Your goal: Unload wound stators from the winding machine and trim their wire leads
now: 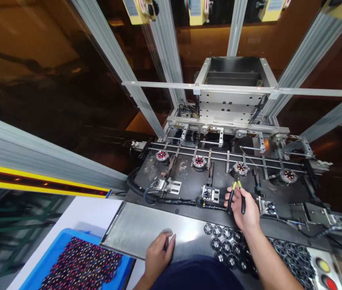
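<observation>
My right hand [245, 207] is wrapped round pliers [234, 185] with black and yellow-green handles. Their jaws point away from me and reach the near edge of the third wound motor coil [240, 168] from the left; whether they grip anything there is too small to tell. A thin wire [249, 157] runs from near this coil up toward the machine's guides. Low over the metal tray [140, 225], my left hand [159, 249] holds nothing, with its fingers loosely bent and the thumb apart. Just right of it lie several black-and-silver round parts [227, 245].
Other wound coils [199, 161] sit on the machine bed [186, 173]. At lower left, a blue bin [65, 237] holds many coils with red and copper windings. Yellow and red buttons [322, 265] are at lower right. A clear crossbar [237, 88] spans the frame above the bed.
</observation>
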`<action>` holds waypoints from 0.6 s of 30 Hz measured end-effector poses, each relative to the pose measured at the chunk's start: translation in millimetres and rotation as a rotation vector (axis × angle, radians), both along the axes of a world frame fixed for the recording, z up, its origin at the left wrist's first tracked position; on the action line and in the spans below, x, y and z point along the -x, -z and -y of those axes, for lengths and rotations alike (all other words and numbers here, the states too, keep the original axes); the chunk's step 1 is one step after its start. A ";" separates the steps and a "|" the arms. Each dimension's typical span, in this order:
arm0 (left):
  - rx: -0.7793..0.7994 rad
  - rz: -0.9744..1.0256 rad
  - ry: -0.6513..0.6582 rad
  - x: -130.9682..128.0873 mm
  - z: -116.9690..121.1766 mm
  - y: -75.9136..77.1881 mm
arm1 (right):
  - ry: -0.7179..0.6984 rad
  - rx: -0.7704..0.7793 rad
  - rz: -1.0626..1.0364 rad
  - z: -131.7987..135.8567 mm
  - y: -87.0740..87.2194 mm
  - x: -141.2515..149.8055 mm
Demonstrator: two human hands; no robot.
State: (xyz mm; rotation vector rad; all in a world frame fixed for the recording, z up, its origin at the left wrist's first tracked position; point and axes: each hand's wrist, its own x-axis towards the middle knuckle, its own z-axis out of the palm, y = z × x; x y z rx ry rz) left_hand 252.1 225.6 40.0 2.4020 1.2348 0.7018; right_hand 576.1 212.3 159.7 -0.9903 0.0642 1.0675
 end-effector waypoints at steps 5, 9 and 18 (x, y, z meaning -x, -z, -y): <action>0.006 -0.010 0.003 1.3 -0.2 1.7 | 0.009 -0.017 -0.027 0.8 5.1 -2.9; 0.013 -0.014 0.005 2.3 0.5 1.8 | 0.006 -0.038 -0.027 -5.7 2.5 -3.5; 0.006 -0.031 0.000 2.3 0.9 3.0 | -0.522 -0.058 0.047 96.8 -58.4 16.5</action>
